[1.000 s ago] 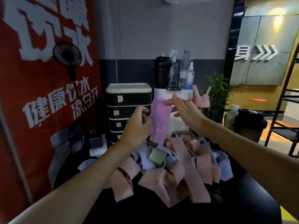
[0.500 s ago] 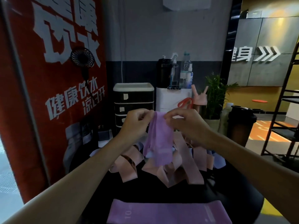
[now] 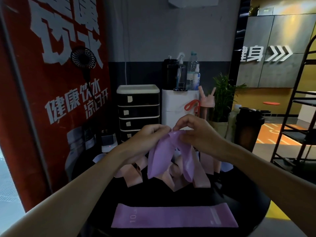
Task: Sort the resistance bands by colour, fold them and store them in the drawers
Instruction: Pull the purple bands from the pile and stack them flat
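Observation:
A purple resistance band (image 3: 158, 158) hangs in an upside-down V over the black round table (image 3: 239, 189). My left hand (image 3: 150, 135) and my right hand (image 3: 196, 132) both pinch its top, close together. Under it lies a loose pile of pink bands (image 3: 133, 173), with a few pale blue ones showing at the edges. A second purple band (image 3: 174, 216) lies flat near the table's front edge. The black drawer unit (image 3: 138, 110) with a white top stands behind the pile, its drawers closed.
A white box (image 3: 177, 103) carrying bottles stands right of the drawers, with a pink bottle, a plant (image 3: 222, 98) and a dark shaker (image 3: 248, 127) beside it. A red banner (image 3: 51, 82) with a small fan is at the left. A black metal rack (image 3: 299, 117) stands at the right.
The view has tilted down, so the flat purple band at the front came into sight. My hands lowered and came together, and the held band now drapes in two legs.

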